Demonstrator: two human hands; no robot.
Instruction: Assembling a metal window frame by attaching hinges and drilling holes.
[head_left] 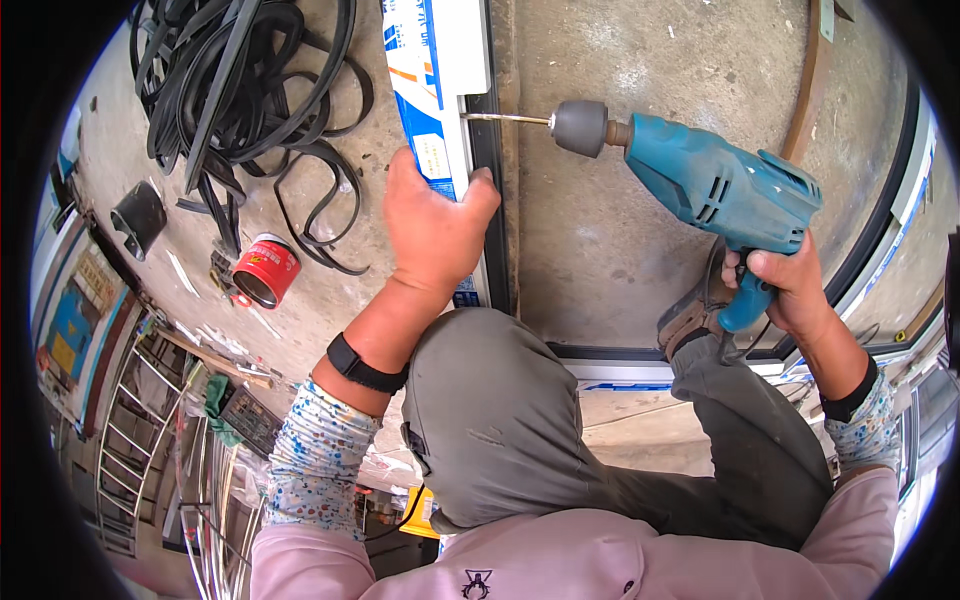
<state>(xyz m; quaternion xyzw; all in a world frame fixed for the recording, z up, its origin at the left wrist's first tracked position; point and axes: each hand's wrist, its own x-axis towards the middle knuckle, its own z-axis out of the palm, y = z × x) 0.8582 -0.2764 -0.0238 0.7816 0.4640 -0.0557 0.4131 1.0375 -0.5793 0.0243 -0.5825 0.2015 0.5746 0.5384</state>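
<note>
In the head view, the person is crouching over a concrete floor [600,230] and working on a long white frame bar [462,60] with a blue-printed film and a dark edge, which is running from 12 o'clock down toward the centre of the picture. The left hand [432,225] is lying flat and spread on the bar, fingers curling over its dark edge and pinning it to the floor — it is pressing, not gripping around anything. The right hand [790,290], out at 3 o'clock, is wrapping closed around the pistol grip of a blue electric drill [720,190], whose thin bit [505,118] is pointing toward 9 o'clock and touching the side of the bar just above the left hand's fingers. The bar is looking stiff and fairly light, with a smooth film that could be slippery, so holding it down close to the bit seems wise; the drill is looking heavy at the front and is best taken by its grip. At 10 o'clock a tangle of black rubber strip [240,90] is lying on the floor, and nearer, at 9 o'clock, a red tin [265,270] is resting on its side.
</note>
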